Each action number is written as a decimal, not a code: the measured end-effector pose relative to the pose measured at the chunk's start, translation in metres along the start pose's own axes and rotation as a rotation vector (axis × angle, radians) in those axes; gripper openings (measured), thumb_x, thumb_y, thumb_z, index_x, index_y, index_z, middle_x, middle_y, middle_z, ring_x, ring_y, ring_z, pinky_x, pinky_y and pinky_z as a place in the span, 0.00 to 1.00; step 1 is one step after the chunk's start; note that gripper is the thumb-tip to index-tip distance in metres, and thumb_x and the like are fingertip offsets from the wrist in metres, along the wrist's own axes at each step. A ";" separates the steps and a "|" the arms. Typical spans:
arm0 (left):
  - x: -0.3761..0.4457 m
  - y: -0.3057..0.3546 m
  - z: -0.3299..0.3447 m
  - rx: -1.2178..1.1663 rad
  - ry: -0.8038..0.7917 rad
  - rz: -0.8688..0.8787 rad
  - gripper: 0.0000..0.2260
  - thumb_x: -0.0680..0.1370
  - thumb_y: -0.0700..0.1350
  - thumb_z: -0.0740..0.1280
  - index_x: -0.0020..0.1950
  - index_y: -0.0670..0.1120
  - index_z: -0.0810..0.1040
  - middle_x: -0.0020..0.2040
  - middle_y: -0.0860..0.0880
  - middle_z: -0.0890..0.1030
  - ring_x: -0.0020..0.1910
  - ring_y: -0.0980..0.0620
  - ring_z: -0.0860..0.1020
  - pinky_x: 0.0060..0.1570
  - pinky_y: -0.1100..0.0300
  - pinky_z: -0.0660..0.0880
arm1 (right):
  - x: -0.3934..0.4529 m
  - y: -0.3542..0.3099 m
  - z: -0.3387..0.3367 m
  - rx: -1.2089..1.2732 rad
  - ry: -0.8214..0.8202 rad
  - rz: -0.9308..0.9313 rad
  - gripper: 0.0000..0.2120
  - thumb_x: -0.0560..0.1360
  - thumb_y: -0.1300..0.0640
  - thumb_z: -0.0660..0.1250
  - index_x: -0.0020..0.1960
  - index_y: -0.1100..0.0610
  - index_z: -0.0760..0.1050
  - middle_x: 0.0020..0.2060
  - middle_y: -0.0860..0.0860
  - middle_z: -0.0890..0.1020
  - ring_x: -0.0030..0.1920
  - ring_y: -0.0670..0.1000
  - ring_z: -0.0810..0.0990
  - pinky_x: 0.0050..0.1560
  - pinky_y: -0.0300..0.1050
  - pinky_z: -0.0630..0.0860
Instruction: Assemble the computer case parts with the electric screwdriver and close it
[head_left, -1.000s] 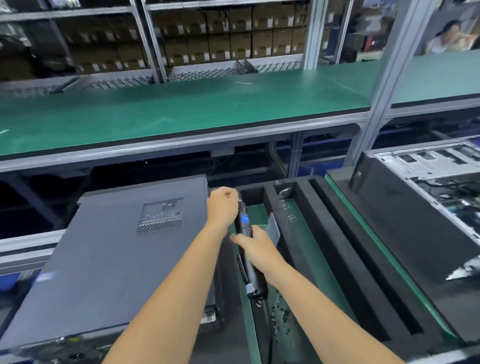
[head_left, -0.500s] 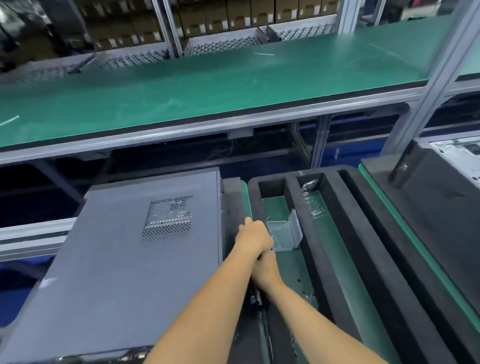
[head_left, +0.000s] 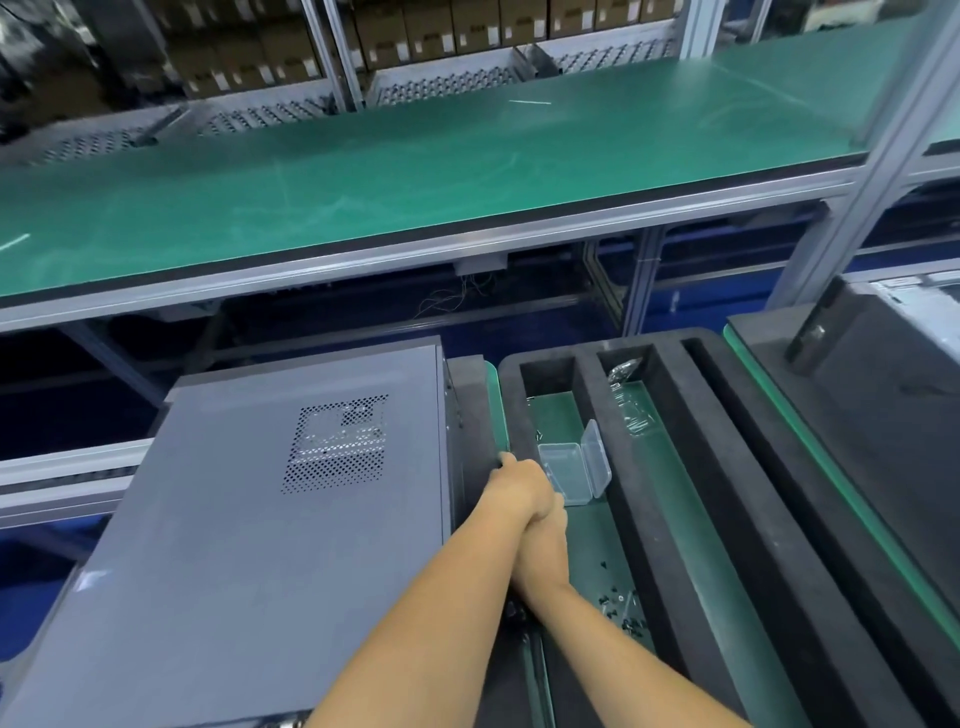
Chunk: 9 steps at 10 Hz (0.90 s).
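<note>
While your hands stack beside the closed computer case (head_left: 249, 525), the screwdriver is hidden.
Your left hand (head_left: 519, 486) lies over your right hand (head_left: 540, 551) at the case's right edge; both look curled, but around what you cannot tell. Only a dark bit shows below your wrists. Just beside them, an open clear plastic box (head_left: 574, 467) sits in the black foam tray (head_left: 675, 467), with loose screws (head_left: 621, 608) nearer you.

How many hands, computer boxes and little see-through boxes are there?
Hands: 2, the left hand and the right hand
Closed grey computer case: 1
Clear plastic box, lid open: 1
Total: 4
</note>
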<state>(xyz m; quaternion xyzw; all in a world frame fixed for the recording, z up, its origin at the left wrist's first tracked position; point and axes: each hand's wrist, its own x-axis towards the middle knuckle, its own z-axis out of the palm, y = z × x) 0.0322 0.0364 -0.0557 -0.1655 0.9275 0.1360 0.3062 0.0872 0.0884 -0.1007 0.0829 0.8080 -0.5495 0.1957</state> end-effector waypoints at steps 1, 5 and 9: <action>-0.002 0.000 0.001 0.019 0.037 0.002 0.20 0.80 0.43 0.56 0.72 0.39 0.63 0.75 0.37 0.51 0.68 0.38 0.65 0.63 0.48 0.68 | 0.005 0.004 -0.001 -0.089 -0.047 0.000 0.21 0.72 0.50 0.68 0.61 0.54 0.67 0.55 0.50 0.74 0.53 0.52 0.78 0.50 0.50 0.78; -0.009 -0.003 0.003 -0.021 0.199 0.074 0.21 0.78 0.50 0.63 0.68 0.43 0.64 0.65 0.44 0.64 0.65 0.44 0.63 0.59 0.49 0.69 | 0.006 0.011 0.004 -0.197 0.050 0.005 0.17 0.74 0.47 0.66 0.58 0.53 0.67 0.51 0.49 0.68 0.52 0.53 0.70 0.48 0.48 0.69; -0.057 -0.007 -0.025 -0.504 0.493 0.286 0.09 0.78 0.41 0.59 0.55 0.44 0.75 0.54 0.46 0.77 0.48 0.48 0.75 0.47 0.54 0.74 | -0.016 -0.035 -0.013 0.028 0.069 -0.294 0.09 0.78 0.67 0.65 0.53 0.56 0.70 0.51 0.57 0.77 0.52 0.58 0.77 0.52 0.51 0.74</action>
